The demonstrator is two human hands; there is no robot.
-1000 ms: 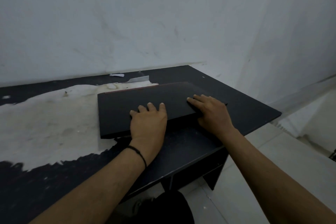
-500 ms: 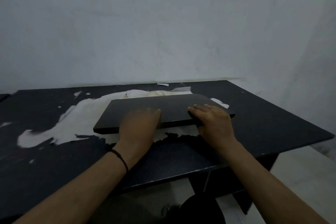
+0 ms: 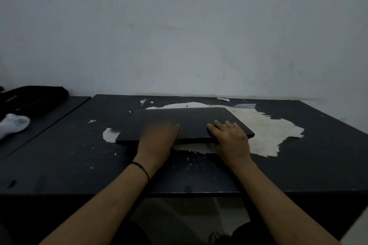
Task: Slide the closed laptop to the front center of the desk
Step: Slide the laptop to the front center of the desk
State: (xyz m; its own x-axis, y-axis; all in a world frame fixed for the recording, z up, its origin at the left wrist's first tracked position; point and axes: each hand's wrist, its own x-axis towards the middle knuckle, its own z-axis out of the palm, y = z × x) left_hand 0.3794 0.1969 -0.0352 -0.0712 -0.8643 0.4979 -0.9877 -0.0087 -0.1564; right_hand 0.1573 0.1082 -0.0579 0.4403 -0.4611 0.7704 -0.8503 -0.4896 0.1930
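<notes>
Both hands flat, fingers spread — left (image 3: 159,139), right (image 3: 231,139) — on closed laptop (image 3: 185,121), mid-desk (image 3: 59,155).

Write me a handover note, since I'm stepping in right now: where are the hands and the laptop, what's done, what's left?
Left hand: flat on the near edge of the laptop, blurred, grip unclear.
Right hand: fingers spread on the lid's near right part, palm over the front edge.
Laptop: closed, lying flat around the middle of the desk, partly over the worn pale patch.
Done: both hands placed on it.
Left: pull it toward the desk's front edge, centred, then let go.
Off to the left, a sock and a dark bag lie on the next table.
</notes>
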